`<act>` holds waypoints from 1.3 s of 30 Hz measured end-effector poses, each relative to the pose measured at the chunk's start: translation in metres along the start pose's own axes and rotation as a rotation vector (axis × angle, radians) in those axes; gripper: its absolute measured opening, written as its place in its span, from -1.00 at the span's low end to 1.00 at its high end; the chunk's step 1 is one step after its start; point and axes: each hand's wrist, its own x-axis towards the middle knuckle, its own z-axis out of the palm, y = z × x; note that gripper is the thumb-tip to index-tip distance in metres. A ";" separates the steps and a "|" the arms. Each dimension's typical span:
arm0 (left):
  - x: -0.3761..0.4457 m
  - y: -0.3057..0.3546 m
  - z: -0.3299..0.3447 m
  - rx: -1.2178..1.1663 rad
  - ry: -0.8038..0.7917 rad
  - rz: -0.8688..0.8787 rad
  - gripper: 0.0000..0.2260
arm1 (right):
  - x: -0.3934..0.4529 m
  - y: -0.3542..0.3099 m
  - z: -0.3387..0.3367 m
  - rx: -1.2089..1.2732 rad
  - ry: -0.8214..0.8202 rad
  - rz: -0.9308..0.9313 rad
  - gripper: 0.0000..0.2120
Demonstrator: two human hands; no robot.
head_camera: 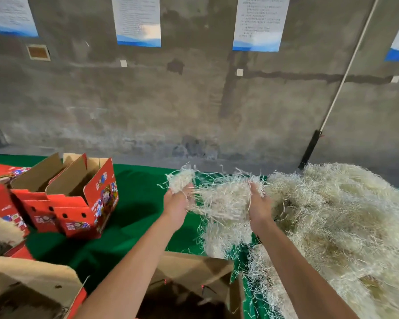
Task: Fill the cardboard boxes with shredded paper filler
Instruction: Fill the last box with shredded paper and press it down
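Item: my left hand (179, 203). It is raised over the green table cover (134, 203), fingers curled up into a small tuft of shredded paper filler (226, 203) that sticks out above the knuckles.

Item: my right hand (259, 203). It is raised level with the left and well apart from it, fingers curled into the same mass of filler. A loose web of strands stretches between my two hands and hangs down below them.

Item: main filler pile (346, 226). It is a large, pale, tangled heap on the right side of the table, running from the far edge to the near edge. The clump I hold joins it at my right hand.

Item: open cardboard box (194, 279), nearest me. It sits below and between my forearms with brown flaps standing up and a dark interior. I cannot tell how much filler lies inside.

Item: second box (32, 286), near left. It is brown inside with a red outer edge, and only part of it is in view.

Item: group of red printed boxes (78, 199), far left on the table. They stand close together with flaps up and brown insides showing. I see no filler in the open ones.

Item: wall (194, 100) behind the table. It is grey concrete and carries several white printed notices (137, 19) with blue lower bands. Their text is too small to read.

Item: white pole (346, 72). It leans against the wall at right, with a black lower end.
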 end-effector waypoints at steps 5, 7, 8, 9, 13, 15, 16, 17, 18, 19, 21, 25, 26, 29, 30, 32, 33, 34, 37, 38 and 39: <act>-0.007 -0.007 -0.009 0.066 0.007 -0.121 -0.33 | -0.007 -0.030 -0.013 0.181 -0.289 0.102 -0.50; -0.019 -0.014 0.000 0.146 -0.173 -0.182 -0.32 | -0.011 -0.038 -0.013 0.240 -0.378 0.113 -0.52; -0.025 -0.018 0.008 0.178 -0.251 -0.204 -0.27 | -0.013 -0.042 -0.011 0.241 -0.382 0.122 -0.55; -0.029 -0.024 0.016 0.202 -0.313 -0.215 -0.27 | -0.013 -0.044 -0.009 0.252 -0.366 0.131 -0.59; -0.031 -0.048 0.044 0.295 -0.443 -0.288 -0.59 | -0.017 -0.052 -0.001 0.263 -0.313 0.143 -0.62; -0.030 -0.055 0.045 0.312 -0.471 -0.384 -0.54 | -0.015 -0.052 0.000 0.286 -0.271 0.150 -0.54; -0.030 -0.058 0.045 0.302 -0.477 -0.435 -0.51 | -0.013 -0.052 0.001 0.293 -0.244 0.166 -0.51; -0.030 -0.061 0.045 0.313 -0.473 -0.468 -0.54 | -0.010 -0.051 0.001 0.299 -0.217 0.179 -0.50; -0.030 -0.065 0.046 0.342 -0.487 -0.484 -0.61 | -0.008 -0.050 0.000 0.296 -0.204 0.177 -0.52; -0.029 -0.070 0.048 0.392 -0.499 -0.479 -0.68 | -0.003 -0.046 0.000 0.286 -0.205 0.169 -0.57; -0.030 -0.074 0.053 0.486 -0.490 -0.438 -0.81 | 0.000 -0.046 0.004 0.211 -0.214 0.140 -0.67; -0.022 -0.057 0.049 0.463 -0.387 -0.339 -0.86 | 0.024 -0.041 0.008 0.147 -0.167 0.143 -0.69; -0.019 -0.052 0.046 0.420 -0.357 -0.328 -0.87 | 0.031 -0.039 0.004 0.127 -0.092 0.140 -0.71; -0.012 -0.035 0.033 0.353 -0.328 -0.314 -0.76 | 0.043 -0.018 -0.010 0.069 0.025 0.166 -0.74; -0.008 -0.033 0.029 0.321 -0.355 -0.327 -0.67 | 0.042 -0.010 -0.012 0.074 0.003 0.190 -0.77; -0.007 -0.031 0.028 0.284 -0.391 -0.348 -0.55 | 0.032 0.002 -0.011 0.120 -0.130 0.258 -0.81; -0.011 -0.032 0.029 0.326 -0.391 -0.349 -0.58 | 0.028 0.010 -0.008 0.111 -0.222 0.291 -0.72; -0.015 -0.033 0.032 0.384 -0.384 -0.339 -0.64 | 0.024 0.018 -0.008 0.069 -0.287 0.306 -0.53; -0.016 -0.038 0.037 0.566 -0.336 -0.275 -0.55 | 0.013 0.037 -0.005 -0.084 -0.366 0.274 -0.29; -0.013 -0.039 0.036 0.579 -0.319 -0.272 -0.53 | 0.012 0.041 -0.002 -0.098 -0.405 0.258 -0.32; -0.013 -0.039 0.033 0.560 -0.305 -0.266 -0.54 | 0.012 0.043 0.001 -0.094 -0.408 0.246 -0.38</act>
